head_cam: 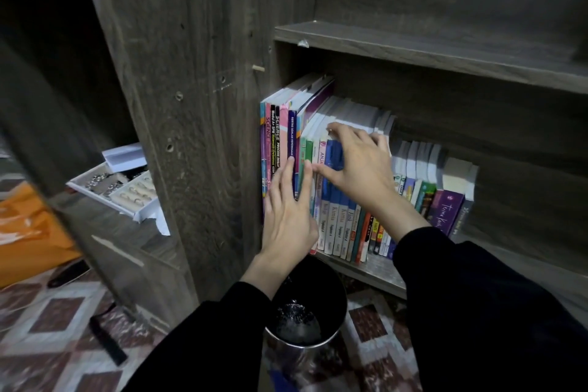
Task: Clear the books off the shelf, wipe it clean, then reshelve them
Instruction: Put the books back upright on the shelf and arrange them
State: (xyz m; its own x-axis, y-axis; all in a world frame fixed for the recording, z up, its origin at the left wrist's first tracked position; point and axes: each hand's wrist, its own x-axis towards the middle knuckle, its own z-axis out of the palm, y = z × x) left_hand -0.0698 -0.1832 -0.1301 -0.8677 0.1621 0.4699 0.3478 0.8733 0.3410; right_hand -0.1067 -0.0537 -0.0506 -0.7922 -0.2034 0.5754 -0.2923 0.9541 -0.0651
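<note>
far left, an orange bag (30, 232) lies on the patterned floor (54, 312), with a dark flat object (68, 273) just beside it and a black strap (106, 340) nearer the camera. on a low ledge sits a white tray (121, 188) of small metal pieces (rings, it seems), partly behind the dark wood upright panel (191, 137). right of that panel is the shelf (378, 270), and the books (337, 216) stand on it in a row, spines out, tall ones against the panel and shorter ones toward the right, several leaning. the left hand (288, 216) lies flat with fingers together and extended, pressed against the spines of the tall books, gripping nothing. the right hand (356, 162) is curled over the tops of the blue-spined books, thumb on the spines and fingertips over the upper page edges, pinching a few of them. both arms wear black sleeves (477, 312). below the hands a black bin (305, 302) stands on the floor, just in front of the shelf edge. the upper shelf board (429, 51) is bare.
</note>
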